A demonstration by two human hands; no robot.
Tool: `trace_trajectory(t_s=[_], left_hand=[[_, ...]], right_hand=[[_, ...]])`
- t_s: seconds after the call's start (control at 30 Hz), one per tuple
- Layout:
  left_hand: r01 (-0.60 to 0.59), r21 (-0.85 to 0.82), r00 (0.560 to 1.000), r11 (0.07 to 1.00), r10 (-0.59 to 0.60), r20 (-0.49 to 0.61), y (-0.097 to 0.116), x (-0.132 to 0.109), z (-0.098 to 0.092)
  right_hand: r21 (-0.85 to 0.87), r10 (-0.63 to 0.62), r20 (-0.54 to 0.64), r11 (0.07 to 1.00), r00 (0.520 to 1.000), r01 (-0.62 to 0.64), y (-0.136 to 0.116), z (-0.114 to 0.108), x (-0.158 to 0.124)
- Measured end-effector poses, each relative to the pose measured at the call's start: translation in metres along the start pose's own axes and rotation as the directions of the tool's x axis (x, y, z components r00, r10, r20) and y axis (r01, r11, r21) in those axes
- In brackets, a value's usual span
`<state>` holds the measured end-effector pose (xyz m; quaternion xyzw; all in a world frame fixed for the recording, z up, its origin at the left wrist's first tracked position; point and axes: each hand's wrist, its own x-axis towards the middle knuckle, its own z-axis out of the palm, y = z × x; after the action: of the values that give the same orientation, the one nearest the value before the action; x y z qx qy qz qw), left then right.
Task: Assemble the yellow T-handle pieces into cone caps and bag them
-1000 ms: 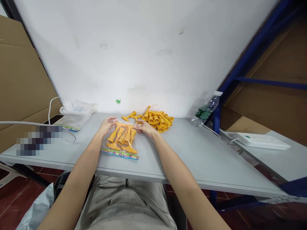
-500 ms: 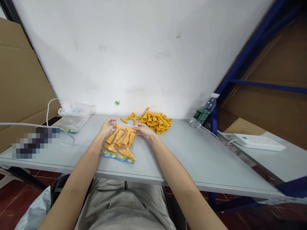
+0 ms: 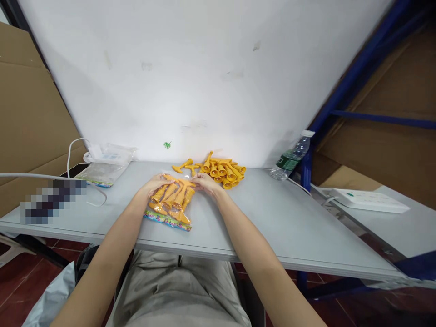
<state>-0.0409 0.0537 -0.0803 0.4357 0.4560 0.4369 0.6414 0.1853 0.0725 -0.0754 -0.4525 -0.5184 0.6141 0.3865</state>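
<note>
Bright, even light lay over the white wall [image 3: 204, 68] and the grey table [image 3: 289, 218]; I could not tell its source. My left hand [image 3: 153, 185] and right hand [image 3: 205, 181] threw only faint, soft shadows. The wide lens bent the edges, slanting the blue rack [image 3: 344, 86]. A blurred patch [image 3: 51, 200] sat pixelated at the left, while the middle was sharp.

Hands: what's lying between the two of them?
The top of a bag of yellow cones, touched by left hand and right hand; head view shows it.
</note>
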Motion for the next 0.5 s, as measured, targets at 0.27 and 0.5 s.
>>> trace_trajectory(t_s=[0.27, 0.5], left_hand=[[-0.021, -0.04, 0.998, 0.999, 0.023, 0.051, 0.0, -0.001, 0.005], [0.022, -0.012, 0.992, 1.0, -0.021, 0.128, 0.002, 0.0, 0.004]], right_hand=[[-0.383, 0.09, 0.262, 0.924, 0.961, 0.018, -0.031, -0.016, 0.003], [-0.551, 0.173, 0.361, 0.833, 0.916, 0.06, -0.036, 0.002, 0.023]])
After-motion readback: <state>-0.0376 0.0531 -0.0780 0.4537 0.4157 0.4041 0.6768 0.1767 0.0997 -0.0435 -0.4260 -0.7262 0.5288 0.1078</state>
